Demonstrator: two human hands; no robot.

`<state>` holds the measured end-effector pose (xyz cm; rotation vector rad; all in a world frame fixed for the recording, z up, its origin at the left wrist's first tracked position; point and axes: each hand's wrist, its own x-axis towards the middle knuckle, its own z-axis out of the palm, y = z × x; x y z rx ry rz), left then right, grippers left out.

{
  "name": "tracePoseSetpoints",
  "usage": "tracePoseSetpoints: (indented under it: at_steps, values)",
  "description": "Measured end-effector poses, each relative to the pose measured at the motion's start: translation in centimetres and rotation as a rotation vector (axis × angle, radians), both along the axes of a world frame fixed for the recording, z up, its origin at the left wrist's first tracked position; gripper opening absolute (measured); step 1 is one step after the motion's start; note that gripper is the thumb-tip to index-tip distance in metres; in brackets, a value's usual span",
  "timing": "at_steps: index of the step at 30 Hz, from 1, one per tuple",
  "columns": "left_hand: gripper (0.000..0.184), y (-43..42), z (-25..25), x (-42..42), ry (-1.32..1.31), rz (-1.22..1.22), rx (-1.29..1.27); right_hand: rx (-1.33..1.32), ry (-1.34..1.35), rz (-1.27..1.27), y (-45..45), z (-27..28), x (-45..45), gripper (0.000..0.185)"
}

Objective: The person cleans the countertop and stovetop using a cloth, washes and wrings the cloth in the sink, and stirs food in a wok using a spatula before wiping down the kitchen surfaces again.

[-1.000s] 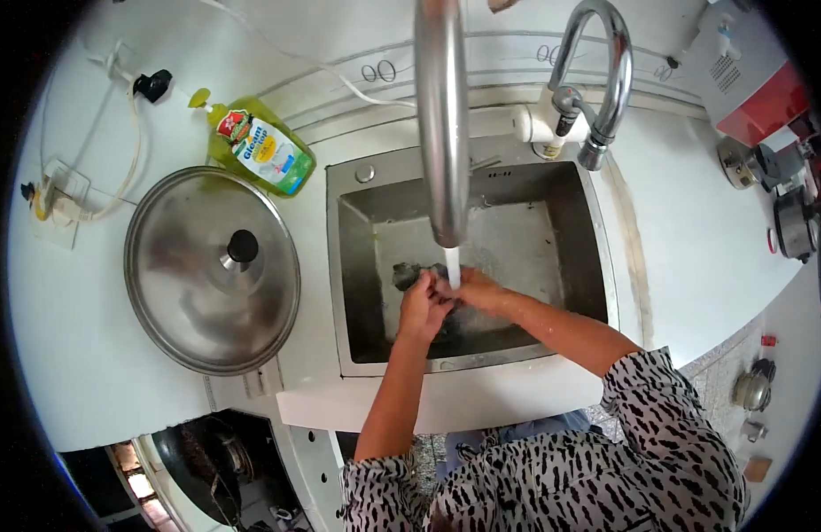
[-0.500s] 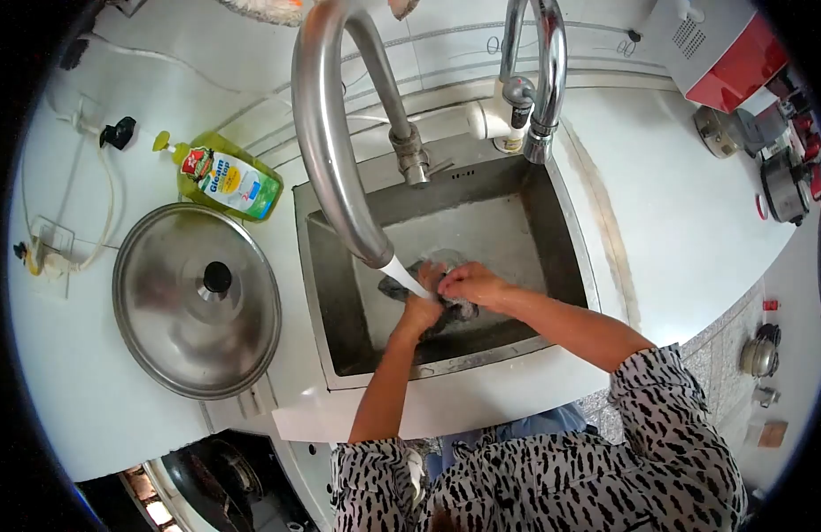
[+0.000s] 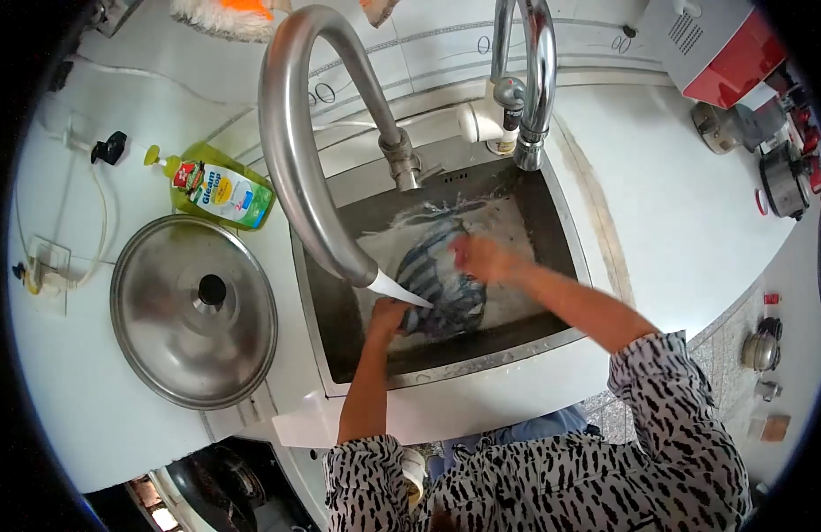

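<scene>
A wet cloth (image 3: 432,275) with dark and light blue-grey stripes lies spread in the steel sink (image 3: 339,355), partly blurred. At the sink's near left, my left hand (image 3: 388,316) is closed on the cloth's lower left edge. My right hand (image 3: 488,260) is over the cloth's right side, smeared by motion. Its fingers look curled in at the cloth, though their grip is blurred. Water runs from the large curved faucet (image 3: 291,151) onto the cloth, between my hands. Splashes rise at the back of the basin.
A round steel lid (image 3: 162,310) with a black knob rests left of the sink. Behind it stands a yellow-green soap bottle (image 3: 220,188). A second chrome faucet (image 3: 539,80) rises behind the sink. Pots (image 3: 719,127) and a red-and-white appliance (image 3: 729,53) are at the far right.
The bunched cloth has spread out across the basin, and water has splashed up behind it. My left hand has moved left, my right hand slightly up and right, so they are farther apart.
</scene>
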<state>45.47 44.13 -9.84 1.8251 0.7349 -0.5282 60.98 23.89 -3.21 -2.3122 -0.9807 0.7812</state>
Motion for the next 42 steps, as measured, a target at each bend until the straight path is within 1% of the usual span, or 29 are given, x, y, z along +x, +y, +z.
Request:
tracePoseSetpoints:
  at_steps: [1,2,3,4,5,6,8,9,11,13,15,17,18,19,20,22,23,25,26,28,31,32,34,35,37,38,40,41,42]
  values:
    - [0.032,-0.1,-1.0,-0.3,-0.093,-0.063,-0.030,-0.102,0.119,0.138,0.8,-2.3,-2.2,0.041]
    - [0.033,-0.3,-1.5,-0.3,-0.185,-0.125,-0.058,0.086,0.167,0.140,1.0,-3.2,-5.0,0.042]
    - [0.033,-1.0,0.2,0.1,-0.182,-0.126,-0.053,0.277,0.215,0.142,1.3,-3.6,-7.1,0.043]
    - [0.033,-2.1,3.3,0.7,-0.022,0.185,-0.295,0.284,0.220,0.140,2.0,-3.0,-8.2,0.043]
    - [0.034,-2.7,5.0,1.1,0.141,0.498,-0.532,0.141,0.248,0.054,2.7,-1.6,-9.1,0.042]
    - [0.034,-2.3,5.1,0.7,0.146,0.496,-0.525,-0.004,0.274,-0.034,3.0,-0.7,-9.6,0.042]
    - [0.032,-1.3,5.1,-0.5,-0.218,0.427,-0.492,0.015,0.377,-0.068,3.5,-1.6,-9.3,0.043]
    - [0.032,-1.4,4.7,-1.1,-0.218,0.425,-0.491,0.057,0.465,-0.039,3.4,-0.5,-8.7,0.044]
    - [0.031,-2.0,3.4,-2.1,-0.635,-0.093,0.219,0.098,0.552,-0.009,2.9,2.2,-7.5,0.045]
    - [0.031,-2.2,1.6,-1.7,-0.564,-0.075,0.138,0.120,0.682,0.094,2.4,5.8,-5.8,0.049]
    - [0.031,-2.4,-0.8,-1.1,-0.418,-0.037,-0.022,0.097,0.537,0.173,1.6,9.9,-3.8,0.052]
    - [0.031,-2.7,-2.5,-0.5,-0.266,0.002,-0.181,0.166,0.046,0.302,1.5,3.5,-0.3,0.047]
    - [0.031,-2.7,-2.9,-0.2,-0.188,0.019,-0.258,-0.025,-0.026,0.152,1.8,5.0,1.1,0.043]
    - [0.030,-2.2,-0.9,0.1,-0.144,0.054,-0.195,-0.214,-0.098,-0.004,2.0,6.5,2.0,0.039]
    - [0.030,-2.5,0.7,0.4,-0.146,0.049,-0.194,-0.212,-0.101,-0.009,1.7,5.7,2.7,0.039]
    - [0.027,-3.0,2.4,0.7,-0.159,-0.003,0.150,0.164,-0.282,-0.206,1.1,4.7,3.3,0.026]
    - [0.027,-3.0,1.3,0.5,-0.159,-0.007,0.149,0.162,-0.282,-0.211,0.9,4.0,3.3,0.026]
    - [0.029,-2.9,-1.2,0.3,-0.203,-0.056,0.218,0.349,-0.242,-0.116,1.6,7.0,2.4,0.019]
    - [0.029,-2.8,-1.5,0.3,-0.203,-0.061,0.221,0.351,-0.244,-0.121,2.1,7.9,2.3,0.019]
    - [0.030,-3.3,0.6,0.3,-0.126,-0.258,0.343,0.543,-0.200,-0.212,3.3,9.0,2.2,0.016]
    - [0.030,-4.7,5.2,-0.1,-0.134,-0.207,0.232,0.436,-0.327,-0.305,4.4,9.2,3.5,0.016]
    - [0.030,-4.6,4.9,-0.5,-0.134,-0.206,0.235,0.439,-0.327,-0.305,4.5,8.9,4.1,0.016]
    - [0.028,-4.1,4.6,-1.3,-0.387,-0.299,0.428,0.380,-0.458,-0.184,4.6,8.3,5.2,0.020]
    - [0.028,-3.8,4.4,-1.6,-0.386,-0.294,0.432,0.384,-0.458,-0.179,4.8,8.0,5.7,0.020]
    - [0.028,-3.9,6.6,-1.7,-0.307,-0.069,0.209,0.357,-0.409,-0.261,5.2,8.2,6.4,0.023]
    - [0.028,-4.1,7.8,-1.8,-0.305,-0.064,0.211,0.360,-0.407,-0.256,5.3,8.4,6.7,0.023]
    - [0.027,-4.6,10.4,-1.8,-0.396,0.238,-0.035,0.327,-0.394,-0.256,5.4,9.0,7.1,0.025]
    - [0.027,-4.7,11.3,-1.9,-0.398,0.244,-0.035,0.327,-0.395,-0.250,5.1,8.8,6.6,0.025]
    - [0.028,-4.7,12.1,-1.9,-0.476,0.366,-0.262,0.432,-0.332,-0.344,4.6,8.1,5.7,0.029]
